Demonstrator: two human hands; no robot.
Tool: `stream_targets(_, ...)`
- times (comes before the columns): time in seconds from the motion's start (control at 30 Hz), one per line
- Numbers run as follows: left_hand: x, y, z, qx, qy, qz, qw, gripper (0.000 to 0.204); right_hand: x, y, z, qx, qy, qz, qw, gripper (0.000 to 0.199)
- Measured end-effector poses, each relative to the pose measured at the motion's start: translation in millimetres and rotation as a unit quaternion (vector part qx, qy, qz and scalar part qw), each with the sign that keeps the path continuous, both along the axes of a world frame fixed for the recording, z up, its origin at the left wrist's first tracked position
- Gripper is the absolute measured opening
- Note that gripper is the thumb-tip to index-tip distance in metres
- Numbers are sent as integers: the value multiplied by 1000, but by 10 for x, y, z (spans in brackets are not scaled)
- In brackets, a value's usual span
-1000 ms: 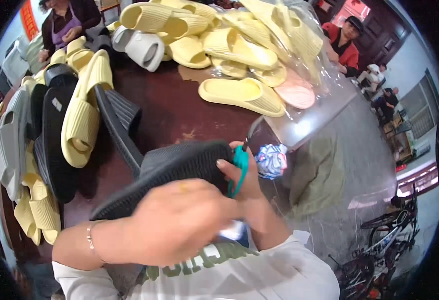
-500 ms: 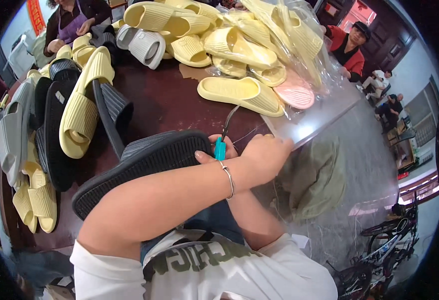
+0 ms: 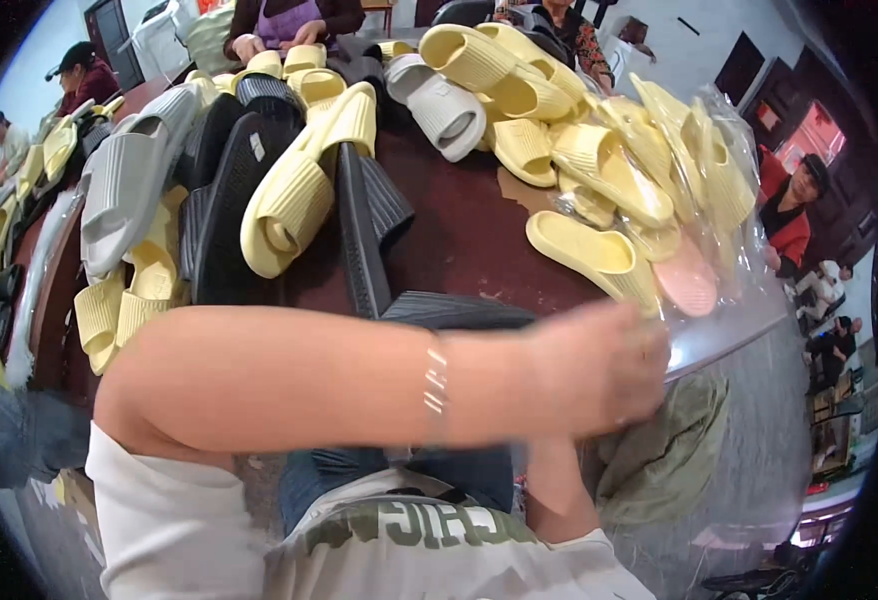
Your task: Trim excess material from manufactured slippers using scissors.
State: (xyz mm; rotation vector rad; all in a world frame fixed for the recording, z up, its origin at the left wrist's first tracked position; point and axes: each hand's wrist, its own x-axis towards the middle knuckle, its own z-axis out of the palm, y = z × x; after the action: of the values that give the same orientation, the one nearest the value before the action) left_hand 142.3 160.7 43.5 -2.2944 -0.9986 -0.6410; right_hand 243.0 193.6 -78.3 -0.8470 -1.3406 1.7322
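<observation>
My left forearm stretches across the front of the table, and my left hand [image 3: 614,365] is at its right end, blurred by motion. Its fingers look curled closed, and whatever they hold is hidden. Behind that forearm lies a black slipper [image 3: 459,310], with only its ribbed upper edge showing. My right forearm [image 3: 559,485] rises from the lower right and passes behind the left one, which covers my right hand. Another black slipper [image 3: 364,235] leans on its side beside a yellow slipper [image 3: 284,220]. Nearest my left hand is a yellow slipper [image 3: 594,255].
Yellow slippers, some in clear plastic bags [image 3: 729,190], pile up at the back right beside a pink slipper [image 3: 687,280]. Grey slippers [image 3: 124,200] and black ones line the left. Olive cloth [image 3: 669,430] hangs right of the dark red table [image 3: 459,240]. Several people are around.
My left hand has swung right and down, its forearm now covering my right hand and the teal-handled tool that showed before. The whole view has shifted, with the slippers appearing further right.
</observation>
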Motion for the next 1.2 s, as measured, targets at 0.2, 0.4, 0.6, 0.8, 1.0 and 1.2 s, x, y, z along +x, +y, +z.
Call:
stream_targets(0.2, -1742, -387, 234, -12, 185, 471, 863, 32, 130, -85, -5, 48, 10, -58, 997, 51)
stream_targets(0.4, -2495, -649, -136, -182, 57, 491, 850, 37, 302, -44, -33, 27, 65, -73, 995, 54)
stream_targets(0.6, -2474, -817, 31, -133, -152, 319, 926, 43, 477, 111, -122, 99, 60, -131, 985, 57)
stream_targets(0.8, -2347, -1502, 168, -181, -357, 348, 848, 45, 310, 104, -103, 163, 48, -90, 981, 47)
stream_targets(1.0, -2238, -2159, 71, -90, -419, 314, 847, 44, 80, 186, -35, 135, 268, 75, 951, 49)
stream_targets(1.2, -1689, -2451, -163, -26, -373, 350, 859, 43, -41, 282, 43, 111, 293, 184, 932, 47)
